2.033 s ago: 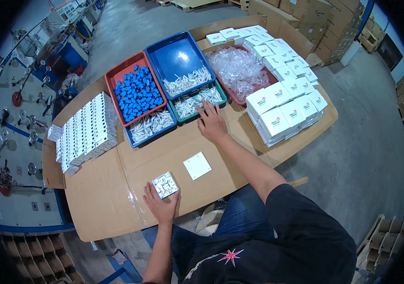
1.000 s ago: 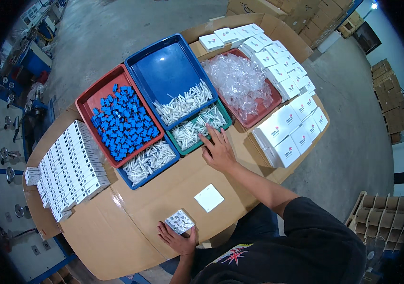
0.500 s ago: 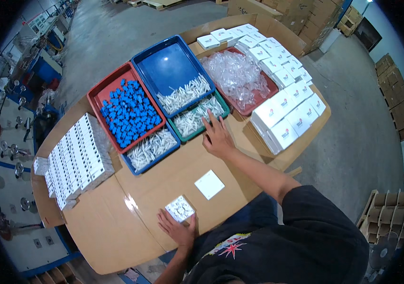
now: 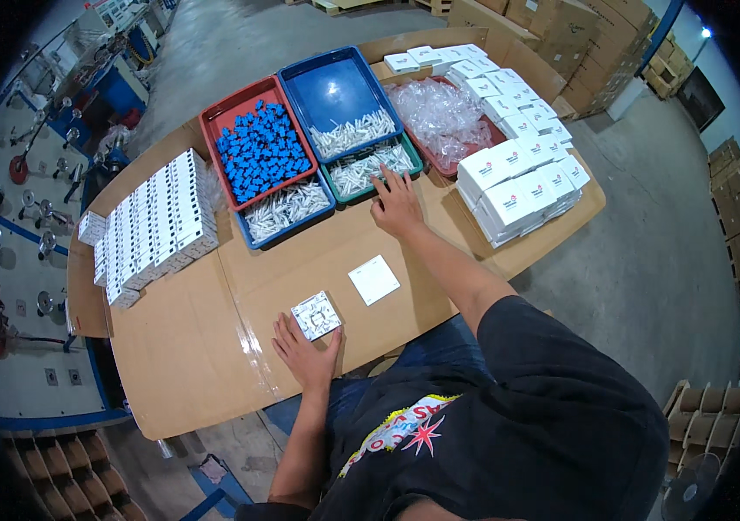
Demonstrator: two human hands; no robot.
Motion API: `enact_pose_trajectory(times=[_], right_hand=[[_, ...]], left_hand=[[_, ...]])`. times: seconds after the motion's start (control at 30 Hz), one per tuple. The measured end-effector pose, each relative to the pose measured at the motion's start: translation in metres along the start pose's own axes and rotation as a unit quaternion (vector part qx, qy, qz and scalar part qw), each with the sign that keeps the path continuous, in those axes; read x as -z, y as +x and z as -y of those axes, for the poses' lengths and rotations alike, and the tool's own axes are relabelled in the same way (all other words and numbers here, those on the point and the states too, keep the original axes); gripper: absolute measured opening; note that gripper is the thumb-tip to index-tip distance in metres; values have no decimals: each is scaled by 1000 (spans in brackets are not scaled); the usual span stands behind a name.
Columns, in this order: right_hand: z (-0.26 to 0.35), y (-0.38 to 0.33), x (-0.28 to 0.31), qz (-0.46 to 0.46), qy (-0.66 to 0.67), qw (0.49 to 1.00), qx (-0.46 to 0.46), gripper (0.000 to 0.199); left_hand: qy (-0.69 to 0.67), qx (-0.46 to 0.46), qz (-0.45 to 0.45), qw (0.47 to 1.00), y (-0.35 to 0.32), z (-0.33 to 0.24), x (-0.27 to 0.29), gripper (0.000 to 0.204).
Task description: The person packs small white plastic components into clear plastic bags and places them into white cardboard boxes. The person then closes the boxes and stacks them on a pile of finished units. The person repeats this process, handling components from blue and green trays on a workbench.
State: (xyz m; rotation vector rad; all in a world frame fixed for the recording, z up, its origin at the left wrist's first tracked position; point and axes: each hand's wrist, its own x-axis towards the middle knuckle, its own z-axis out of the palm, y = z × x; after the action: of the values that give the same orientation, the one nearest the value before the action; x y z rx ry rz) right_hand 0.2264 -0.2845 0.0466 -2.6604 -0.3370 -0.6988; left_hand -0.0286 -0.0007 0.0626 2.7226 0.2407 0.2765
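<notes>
The switch module, a small white square with a patterned back, lies on the cardboard-covered surface at about 7 o'clock from the picture's middle, touching the fingertips of the left hand, which rests flat and open just below it.

Largest to smallest around it: the surface spans the middle. At 2 o'clock sit stacked white boxes; at 9 o'clock stand rows of white parts. A red tray at 11 o'clock holds blue caps. A blue tray at 12 o'clock holds pale plastic pieces. A green tray sits just below it, and the right hand, fingers spread and empty, touches its near edge. A plain white square plate lies between the 2 hands.
</notes>
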Motion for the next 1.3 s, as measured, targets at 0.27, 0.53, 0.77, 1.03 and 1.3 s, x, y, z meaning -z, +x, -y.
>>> enact_pose_trajectory(times=[0.27,0.53,0.77,1.03,1.3], right_hand=[[-2,0,1,15,-5,1000,2,56],[4,0,6,-16,-6,1000,10,64],[-3,1,2,34,27,999,0,57],[-30,24,0,62,57,996,-15,42],[-186,228,57,12,-69,995,-74,33]], left_hand=[[6,-3,-11,1000,-1,-2,1,103],[14,-3,-6,1000,-2,0,0,103],[1,-2,4,1000,3,-3,4,104],[-12,10,28,999,7,-1,-3,119],[-12,17,39,999,10,-3,4,116]])
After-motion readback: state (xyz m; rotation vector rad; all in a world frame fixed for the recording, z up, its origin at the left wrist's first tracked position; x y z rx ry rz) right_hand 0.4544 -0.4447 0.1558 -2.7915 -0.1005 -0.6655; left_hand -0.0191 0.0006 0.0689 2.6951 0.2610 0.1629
